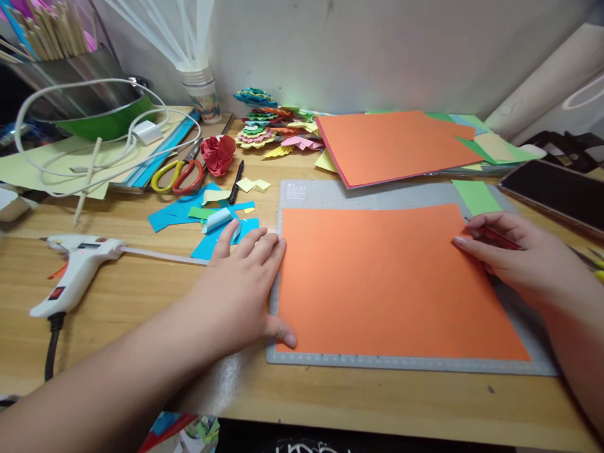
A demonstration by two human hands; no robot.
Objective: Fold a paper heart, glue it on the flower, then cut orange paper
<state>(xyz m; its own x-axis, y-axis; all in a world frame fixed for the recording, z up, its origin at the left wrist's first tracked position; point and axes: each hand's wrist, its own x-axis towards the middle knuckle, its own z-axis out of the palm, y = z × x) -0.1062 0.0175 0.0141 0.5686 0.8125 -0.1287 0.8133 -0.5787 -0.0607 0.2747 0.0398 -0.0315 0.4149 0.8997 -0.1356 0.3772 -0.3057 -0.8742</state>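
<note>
A sheet of orange paper (387, 283) lies flat on a grey cutting mat (330, 360). My left hand (240, 283) is open, fingers spread, with its thumb on the paper's lower left corner and its fingers along the left edge. At the paper's upper right edge, my right hand (514, 245) is closed around a thin dark red stick-like thing (501, 238); its kind is mostly hidden by the fingers. A green paper strip (476, 197) lies on the mat just above that hand.
Left of the mat are blue paper scraps (174, 212), scissors (177, 176), a black pen (236, 182) and a white glue gun (80, 267) with its cord. More orange sheets (391, 148) lie behind the mat. A phone (557, 192) rests at right.
</note>
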